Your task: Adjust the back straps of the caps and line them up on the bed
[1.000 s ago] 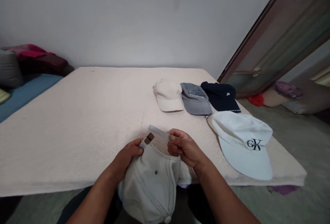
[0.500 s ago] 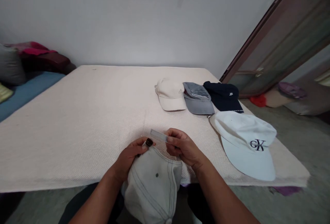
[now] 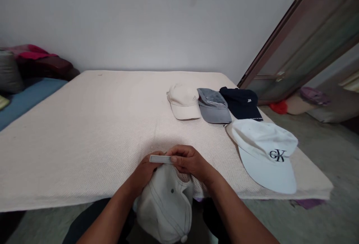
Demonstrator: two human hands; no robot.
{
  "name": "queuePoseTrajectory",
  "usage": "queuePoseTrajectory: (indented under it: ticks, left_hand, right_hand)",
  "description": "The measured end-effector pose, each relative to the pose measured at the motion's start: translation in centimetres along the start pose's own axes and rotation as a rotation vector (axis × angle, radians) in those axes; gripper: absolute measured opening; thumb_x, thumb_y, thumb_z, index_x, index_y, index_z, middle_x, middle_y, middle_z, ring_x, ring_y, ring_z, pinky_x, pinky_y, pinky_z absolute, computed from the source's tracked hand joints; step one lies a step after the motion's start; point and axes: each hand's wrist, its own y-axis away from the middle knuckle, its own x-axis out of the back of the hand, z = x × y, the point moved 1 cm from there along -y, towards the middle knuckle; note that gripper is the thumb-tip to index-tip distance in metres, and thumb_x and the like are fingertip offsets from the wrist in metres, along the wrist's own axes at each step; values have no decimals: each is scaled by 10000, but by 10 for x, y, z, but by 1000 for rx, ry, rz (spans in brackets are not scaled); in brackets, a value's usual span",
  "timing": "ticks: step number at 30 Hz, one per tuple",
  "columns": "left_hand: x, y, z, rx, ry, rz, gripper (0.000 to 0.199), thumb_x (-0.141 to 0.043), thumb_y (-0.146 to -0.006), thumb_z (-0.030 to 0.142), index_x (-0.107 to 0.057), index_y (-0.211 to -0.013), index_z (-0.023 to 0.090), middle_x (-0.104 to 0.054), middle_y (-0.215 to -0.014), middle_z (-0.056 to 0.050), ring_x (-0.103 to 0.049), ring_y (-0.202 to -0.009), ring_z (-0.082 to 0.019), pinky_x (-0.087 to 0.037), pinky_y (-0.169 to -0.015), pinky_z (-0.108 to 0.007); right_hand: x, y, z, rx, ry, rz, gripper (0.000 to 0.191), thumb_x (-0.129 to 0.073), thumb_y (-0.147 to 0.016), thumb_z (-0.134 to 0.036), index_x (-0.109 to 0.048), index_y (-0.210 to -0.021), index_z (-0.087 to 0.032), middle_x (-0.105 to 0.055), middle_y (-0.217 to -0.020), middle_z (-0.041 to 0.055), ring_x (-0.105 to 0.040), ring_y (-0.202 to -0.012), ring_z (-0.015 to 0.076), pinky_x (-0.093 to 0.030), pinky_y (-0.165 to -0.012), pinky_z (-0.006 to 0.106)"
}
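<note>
A pale grey baseball cap (image 3: 165,206) hangs at the table's front edge with its crown towards me and the back opening facing away. My left hand (image 3: 144,173) is closed on the left side of that opening, where the dark buckle is now hidden. Between finger and thumb, my right hand (image 3: 192,161) pinches the cap's strap (image 3: 160,159). The strap's light, flat end points left and lies across the fingers of my left hand. Whether it is in the buckle I cannot tell.
On the covered table (image 3: 84,135), a cream cap (image 3: 183,103), a grey-blue cap (image 3: 214,107) and a navy cap (image 3: 239,103) sit in a row. A white cap (image 3: 260,139) with black letters lies nearer, at the right edge. A wall (image 3: 126,23) stands behind.
My right hand has brought the strap left and slightly down, to my left hand. The dark buckle seen before at my left thumb is now covered.
</note>
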Motion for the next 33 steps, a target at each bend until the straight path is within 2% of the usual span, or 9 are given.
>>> queuePoseTrajectory:
  ticks: [3, 6, 10, 15, 21, 33]
  left_hand:
    - [1, 1, -3, 77, 70, -15, 108, -635, -756, 286, -660, -729, 184, -630, -656, 6, -540, -613, -153, -395, -615, -262]
    - [3, 1, -5, 127, 171, -65, 158, -644, -767, 308, -688, -857, 186, -676, -753, -23, -583, -681, -168, -422, -678, -278]
    - [6, 2, -5, 112, 222, -86, 185, -654, -761, 313, -693, -882, 179, -686, -779, -35, -596, -690, -172, -431, -677, -272]
    - [6, 3, -5, 113, 234, -81, 154, -660, -763, 317, -670, -815, 172, -647, -708, -9, -555, -624, -132, -410, -613, -234]
    - [9, 4, -10, 102, 241, -126, 162, -634, -794, 308, -658, -851, 159, -624, -703, -9, -532, -610, -115, -392, -589, -224]
    - [6, 4, -9, 121, 254, -135, 145, -651, -780, 293, -662, -832, 158, -630, -693, -4, -539, -598, -107, -405, -594, -219]
  right_hand:
    - [1, 1, -3, 5, -15, 33, 181, -668, -744, -308, -620, -808, -146, -446, -522, -66, -321, -409, 39, -221, -410, 186]
    - [6, 3, -9, 57, -61, 122, 95, -607, -754, -239, -582, -739, -149, -565, -619, -7, -420, -448, 54, -279, -442, 195]
    - [13, 6, -14, 36, -137, 170, 55, -593, -728, -185, -569, -758, -147, -511, -590, -30, -334, -418, 32, -179, -404, 180]
    - [16, 6, -12, -10, -59, 125, 200, -697, -728, -290, -558, -750, -148, -380, -512, -87, -251, -398, 23, -130, -389, 188]
    - [18, 7, -8, -13, -39, 104, 218, -698, -744, -306, -546, -739, -150, -368, -501, -94, -241, -398, 21, -120, -384, 191]
    - [16, 8, -8, -112, -19, 68, 269, -709, -718, -359, -557, -765, -142, -394, -500, -83, -247, -411, 28, -110, -396, 197]
